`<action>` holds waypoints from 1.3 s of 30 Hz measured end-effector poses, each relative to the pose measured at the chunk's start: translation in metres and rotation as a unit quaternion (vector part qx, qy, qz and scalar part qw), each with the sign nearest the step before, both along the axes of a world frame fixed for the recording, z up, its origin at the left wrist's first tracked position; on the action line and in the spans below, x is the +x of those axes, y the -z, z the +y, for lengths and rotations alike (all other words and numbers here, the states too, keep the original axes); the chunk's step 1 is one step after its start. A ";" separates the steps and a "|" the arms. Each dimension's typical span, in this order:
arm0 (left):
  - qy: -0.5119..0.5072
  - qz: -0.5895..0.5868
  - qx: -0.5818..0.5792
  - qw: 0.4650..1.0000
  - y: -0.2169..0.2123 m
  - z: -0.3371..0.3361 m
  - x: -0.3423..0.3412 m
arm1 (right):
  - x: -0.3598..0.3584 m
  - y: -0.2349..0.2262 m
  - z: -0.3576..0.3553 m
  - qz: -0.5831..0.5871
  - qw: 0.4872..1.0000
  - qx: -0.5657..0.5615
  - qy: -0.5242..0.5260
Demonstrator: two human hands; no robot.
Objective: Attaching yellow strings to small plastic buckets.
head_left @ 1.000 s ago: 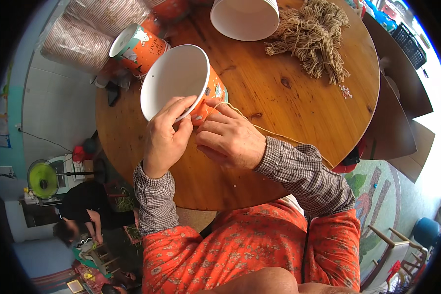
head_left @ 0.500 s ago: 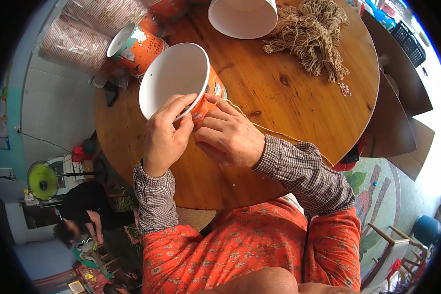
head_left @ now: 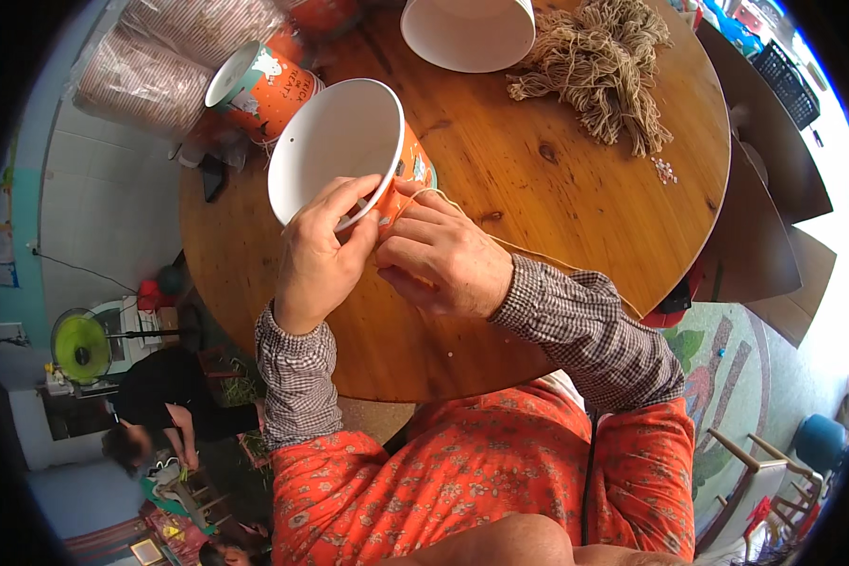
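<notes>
An orange printed paper bucket [head_left: 344,127] with a white inside lies tilted on the wooden table, its mouth facing left and toward me. A small hole shows in its far inner wall. My left hand [head_left: 316,264] is closed on the near rim, fingers inside and thumb at the edge. Against the outer wall beside it, my right hand [head_left: 451,259] pinches a thin tan cord [head_left: 538,257]. That cord loops over the right fingers and trails past the right wrist toward the table's edge. Its end at the bucket is hidden by my fingers.
The round table [head_left: 575,203] also bears a white-lined bucket [head_left: 469,36], a heap of tan cords [head_left: 599,71] and small pale bits [head_left: 664,171]. Another orange bucket [head_left: 278,94] stands left, near plastic-wrapped stacks [head_left: 137,80]. Cardboard boxes [head_left: 755,226] flank the right; a person [head_left: 165,396] bends at lower left.
Both hands keep their places at the rim, with only a slight shift of the fingers. The bucket has tipped up very slightly.
</notes>
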State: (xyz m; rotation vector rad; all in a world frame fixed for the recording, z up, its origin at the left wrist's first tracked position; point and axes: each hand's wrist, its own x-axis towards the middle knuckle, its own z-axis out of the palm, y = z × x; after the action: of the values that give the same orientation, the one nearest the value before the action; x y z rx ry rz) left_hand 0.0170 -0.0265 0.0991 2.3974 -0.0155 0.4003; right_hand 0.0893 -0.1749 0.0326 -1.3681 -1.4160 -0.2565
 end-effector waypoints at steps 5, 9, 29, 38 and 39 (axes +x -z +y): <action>0.002 -0.001 0.026 1.000 0.004 0.005 0.003 | 0.001 0.000 0.001 -0.006 1.000 0.004 -0.005; -0.005 -0.005 0.041 0.999 0.003 0.002 0.004 | 0.004 0.000 -0.001 -0.019 1.000 -0.006 0.005; 0.013 -0.004 0.067 0.998 -0.003 -0.003 0.007 | 0.025 -0.009 -0.009 0.047 0.998 0.030 -0.031; -0.045 0.011 0.044 0.998 0.004 0.001 0.012 | 0.035 0.000 -0.012 0.523 0.847 0.020 -0.090; -0.050 0.011 0.043 0.998 0.006 0.004 0.012 | 0.038 0.004 -0.010 0.523 0.847 0.020 -0.089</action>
State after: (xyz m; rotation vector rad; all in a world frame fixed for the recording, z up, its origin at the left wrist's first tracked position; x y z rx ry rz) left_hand 0.0292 -0.0224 0.0935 2.4946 0.1002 0.4279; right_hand 0.1271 -0.1852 0.0288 -1.0339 -0.5789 0.5295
